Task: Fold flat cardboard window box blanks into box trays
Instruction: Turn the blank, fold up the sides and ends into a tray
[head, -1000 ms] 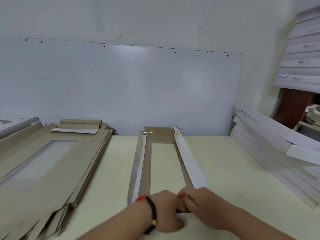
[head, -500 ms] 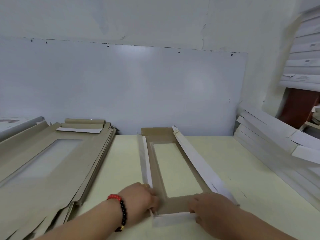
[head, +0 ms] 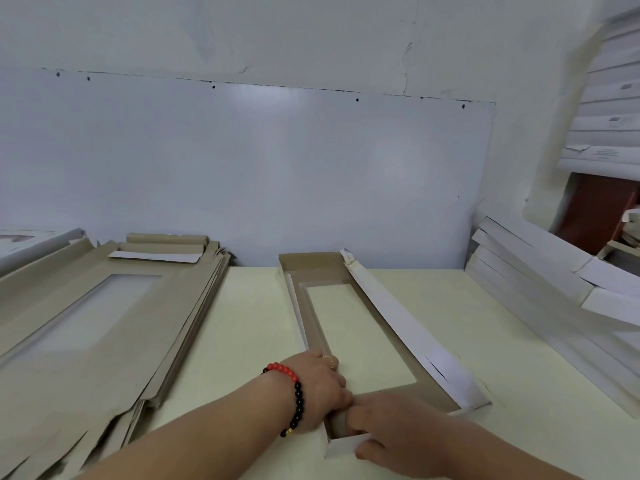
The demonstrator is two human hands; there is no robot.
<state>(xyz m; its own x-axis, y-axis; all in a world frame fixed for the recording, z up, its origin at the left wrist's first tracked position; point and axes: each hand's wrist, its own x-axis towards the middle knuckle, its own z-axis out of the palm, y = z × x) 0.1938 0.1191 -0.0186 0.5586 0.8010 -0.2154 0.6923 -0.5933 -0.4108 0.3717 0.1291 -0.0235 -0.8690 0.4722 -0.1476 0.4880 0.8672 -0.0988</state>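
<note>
Window box blank (head: 360, 327) lies mid-desk (head: 242, 341), w/ side walls partly raised. Left hand (head: 318, 393) grips its near-left corner; right hand (head: 398, 427) pinches the near end flap, fingers curled over it. Stack of flat blanks (head: 86, 323) at left, white folded boxes (head: 554, 289) at right.

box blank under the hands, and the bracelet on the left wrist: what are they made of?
Box blank: looks like thin paperboard, matte grey-brown inside, white on the outer flap faces; it creases sharply. The window may hold clear film, but I cannot tell.
Bracelet: round glossy beads, red and black with a few gold-coloured; glass, plastic or stone, the look leaves it open.
</note>
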